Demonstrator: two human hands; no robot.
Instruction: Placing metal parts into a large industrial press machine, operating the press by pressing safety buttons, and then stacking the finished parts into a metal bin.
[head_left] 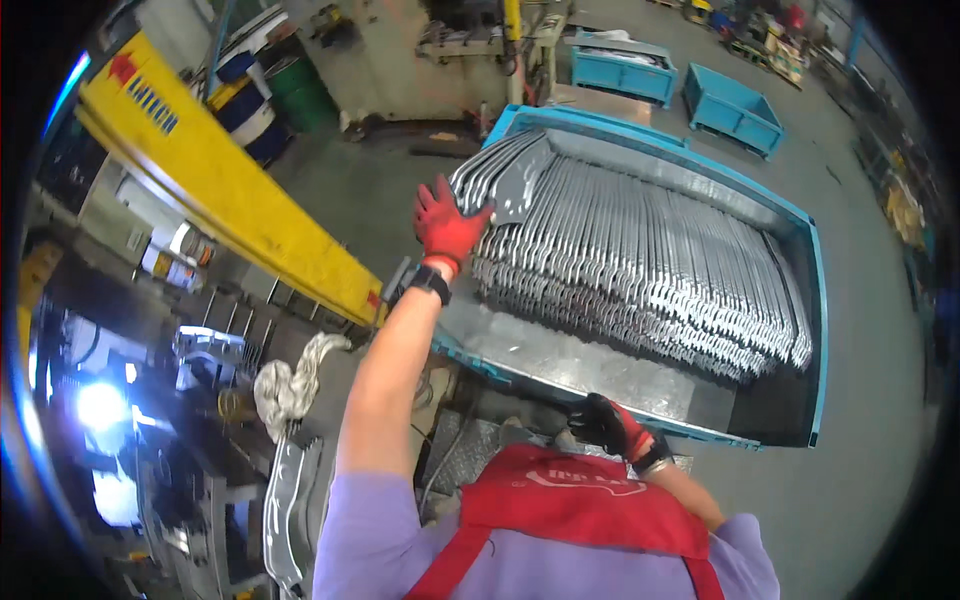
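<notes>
My left hand, in a red glove, is at the left end of a blue metal bin. Its fingers are spread against the edges of a few curved grey metal panels that lean there, thumb toward the nearest face. Beside these, a long row of thin stamped metal parts stands packed on edge in the bin. Low by the bin's near rim is my right hand, gloved in black and red. Its fingers are curled in front of my red apron; whether anything is inside them is hidden.
A yellow beam slants along the left. Below it lie a crumpled pale cloth and a single curved metal part. Drums stand at the back left, two more blue bins at the back right. A bright light glares at lower left.
</notes>
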